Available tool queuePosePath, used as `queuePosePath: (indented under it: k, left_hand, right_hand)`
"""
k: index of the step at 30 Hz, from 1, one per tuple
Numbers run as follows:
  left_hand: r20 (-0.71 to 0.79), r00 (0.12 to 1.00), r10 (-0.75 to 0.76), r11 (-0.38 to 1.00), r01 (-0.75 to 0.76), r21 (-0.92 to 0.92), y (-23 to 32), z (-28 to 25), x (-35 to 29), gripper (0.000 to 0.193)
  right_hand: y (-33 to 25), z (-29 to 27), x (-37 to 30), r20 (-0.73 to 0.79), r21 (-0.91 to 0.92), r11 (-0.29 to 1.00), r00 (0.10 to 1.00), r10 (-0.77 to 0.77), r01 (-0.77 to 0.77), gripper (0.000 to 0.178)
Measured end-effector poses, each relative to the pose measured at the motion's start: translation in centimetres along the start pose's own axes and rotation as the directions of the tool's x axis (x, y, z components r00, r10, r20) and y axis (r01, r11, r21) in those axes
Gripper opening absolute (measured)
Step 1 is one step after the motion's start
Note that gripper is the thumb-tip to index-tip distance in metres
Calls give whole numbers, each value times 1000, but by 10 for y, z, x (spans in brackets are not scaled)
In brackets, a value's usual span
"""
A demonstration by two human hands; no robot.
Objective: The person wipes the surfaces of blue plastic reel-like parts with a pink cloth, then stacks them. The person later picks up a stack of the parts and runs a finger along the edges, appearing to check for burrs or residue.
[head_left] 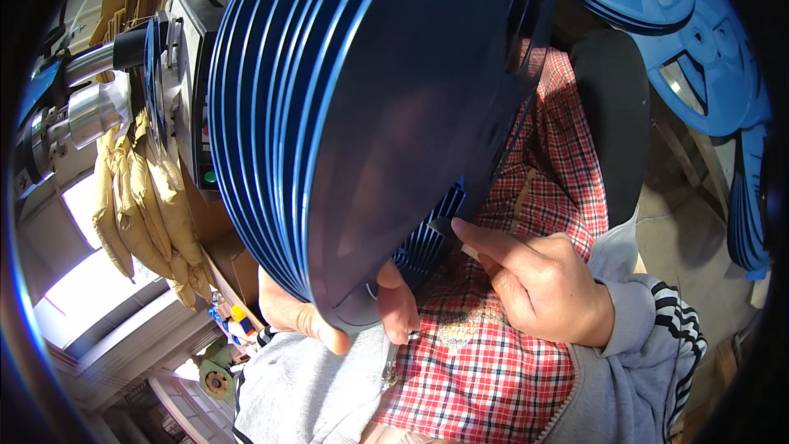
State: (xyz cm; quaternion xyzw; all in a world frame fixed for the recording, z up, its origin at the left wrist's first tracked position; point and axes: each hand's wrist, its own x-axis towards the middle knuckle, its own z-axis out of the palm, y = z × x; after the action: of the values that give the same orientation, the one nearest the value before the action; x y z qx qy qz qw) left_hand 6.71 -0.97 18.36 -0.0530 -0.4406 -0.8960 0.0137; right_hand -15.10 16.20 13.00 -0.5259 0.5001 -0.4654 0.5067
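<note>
A thick stack of blue plastic reel discs [271, 115] stands on edge in front of me, tilted over my lap. The nearest disc's broad face is dark in shadow, and a cutout near its lower edge shows the ribs of the discs behind. My left hand [300, 312] is wrapped around the bottom rim, some of its fingers on the near face. At the cutout my right hand [542, 279] is closed in a pinch, its index fingertip against a small dark piece. Whether that piece belongs to the disc or is loose, I cannot tell.
More blue reel discs [699, 57] lie at the upper right, with further ones [746, 205] below them. On the left stand a machine with a metal cylinder [99, 111] and a black control box [197, 74]. Tan cloth gloves or bags [144, 205] hang beneath it.
</note>
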Motion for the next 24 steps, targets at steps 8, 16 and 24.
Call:
queuePosePath:
  k: [8,16,24]
  left_hand:
    - [-34,999,-10,999,8,-49,-1,5,-1,80]
    - [-13,999,-29,997,28,-67,1,3,-2,81]
    - [12,999,-46,998,47,-39,5,2,2,78]
  right_hand:
    - [8,9,5,-72,-45,997,995,-72,69,61]
    - [4,4,6,13,9,1000,1000,19,-19,59]
    - [5,5,8,47,13,999,998,-35,34,60]
